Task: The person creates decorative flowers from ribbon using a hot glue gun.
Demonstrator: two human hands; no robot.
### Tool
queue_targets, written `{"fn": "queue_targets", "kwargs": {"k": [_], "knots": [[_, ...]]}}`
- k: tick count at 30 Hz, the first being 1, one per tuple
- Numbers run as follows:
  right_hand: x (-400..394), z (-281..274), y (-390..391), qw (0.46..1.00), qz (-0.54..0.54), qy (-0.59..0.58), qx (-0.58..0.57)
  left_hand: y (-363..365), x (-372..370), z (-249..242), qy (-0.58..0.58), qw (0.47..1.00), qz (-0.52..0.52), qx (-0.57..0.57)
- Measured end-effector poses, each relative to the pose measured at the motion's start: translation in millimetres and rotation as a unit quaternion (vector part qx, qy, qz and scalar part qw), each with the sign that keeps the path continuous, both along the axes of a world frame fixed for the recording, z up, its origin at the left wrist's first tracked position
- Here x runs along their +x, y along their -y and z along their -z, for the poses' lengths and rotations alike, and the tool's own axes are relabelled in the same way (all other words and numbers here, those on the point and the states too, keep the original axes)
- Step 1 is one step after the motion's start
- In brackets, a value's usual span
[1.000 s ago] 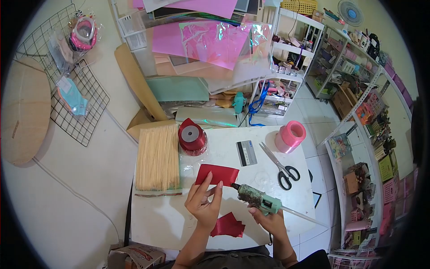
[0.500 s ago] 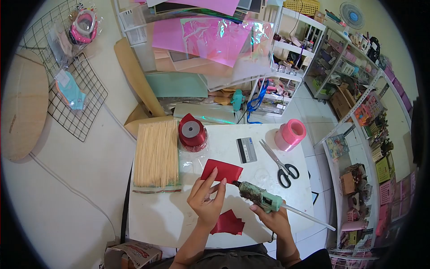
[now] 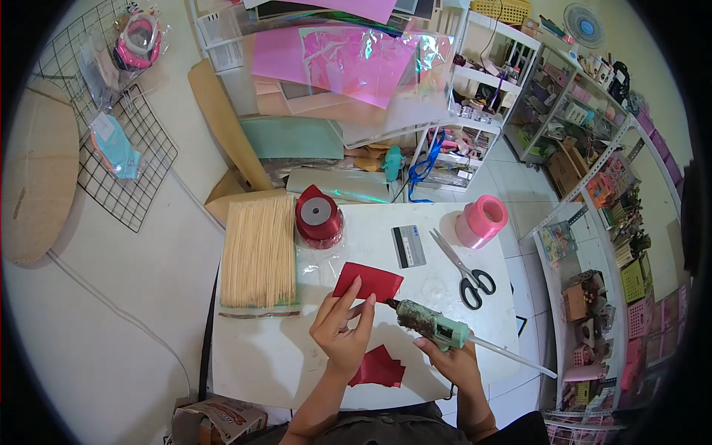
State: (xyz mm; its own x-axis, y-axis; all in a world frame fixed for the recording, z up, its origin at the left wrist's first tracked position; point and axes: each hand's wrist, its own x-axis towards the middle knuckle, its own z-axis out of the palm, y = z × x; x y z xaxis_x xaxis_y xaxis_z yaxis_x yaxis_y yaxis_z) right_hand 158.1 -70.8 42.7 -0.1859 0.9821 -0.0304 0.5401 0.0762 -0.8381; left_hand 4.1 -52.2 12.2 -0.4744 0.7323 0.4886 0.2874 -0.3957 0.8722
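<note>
the white table (image 3: 282, 356) is my landmark; all positions are given from it. behind it stand a wall of pink and iridescent wrapping sheets (image 3: 348, 59) and paper rolls; to its right, shelving (image 3: 593, 185) crowded with small goods; to its left, a wire grid panel (image 3: 111, 148) and a round wooden board (image 3: 37, 170) against the wall.

on the table, left edge: a bundle of bamboo skewers (image 3: 259, 252), apparently untouched. back centre: a red ribbon spool (image 3: 319, 216). back right corner: a pink ribbon spool (image 3: 480, 221). right of centre: scissors (image 3: 463, 271), lying idle, and a small card (image 3: 408, 246) beside them.

progress, as i judge it: cutting looks largely done, since cut red pieces (image 3: 378, 368) lie stacked at the near edge, between my forearms. gluing is in hand. my left hand (image 3: 343, 334) pinches a red ribbon piece (image 3: 368, 281) by its near edge, just above table centre, fingers closed on it. my right hand (image 3: 452, 360) is wrapped round the grip of the glue gun (image 3: 430, 326), whose nozzle sits at the ribbon's lower right corner; i cannot tell whether glue is out. the stacked pieces and the skewers remain to be worked.
</note>
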Motion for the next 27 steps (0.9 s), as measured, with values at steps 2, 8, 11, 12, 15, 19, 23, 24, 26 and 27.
{"fn": "queue_targets", "kwargs": {"k": [2, 8, 11, 12, 15, 19, 23, 24, 26, 27], "knots": [[2, 3, 0, 1.0, -0.001, 0.019, -0.01, 0, 0, 0, 0.003, 1.0, 0.002, -0.001], [1, 3, -1, 1.0, -0.01, 0.013, 0.016, 0, 0, 0, 0.013, 1.0, 0.002, 0.004], [0, -2, 0, 0.999, 0.002, 0.035, -0.018, 0, -1, -1, 0.017, 1.0, 0.002, 0.001], [-1, -3, 0, 0.998, 0.012, 0.047, -0.043, 0, -1, -1, 0.023, 1.0, 0.007, -0.011], [1, 5, -2, 0.999, 0.032, 0.002, -0.007, 0, -2, -2, 0.066, 0.997, 0.026, -0.028], [6, 7, -2, 0.995, 0.079, -0.059, -0.008, -3, -4, 1, 0.148, 0.986, 0.061, -0.042], [19, 32, 0, 0.963, 0.099, -0.248, -0.03, -3, -1, 3, 0.197, 0.974, 0.096, -0.05], [16, 31, 0, 0.953, 0.106, -0.284, -0.007, -2, 0, 1, 0.192, 0.974, 0.106, -0.06], [12, 24, -3, 0.929, 0.123, -0.348, -0.029, 2, 5, -4, 0.186, 0.972, 0.123, -0.069], [8, 15, -7, 0.919, 0.123, -0.372, -0.035, 5, 8, -6, 0.155, 0.973, 0.152, -0.08]]}}
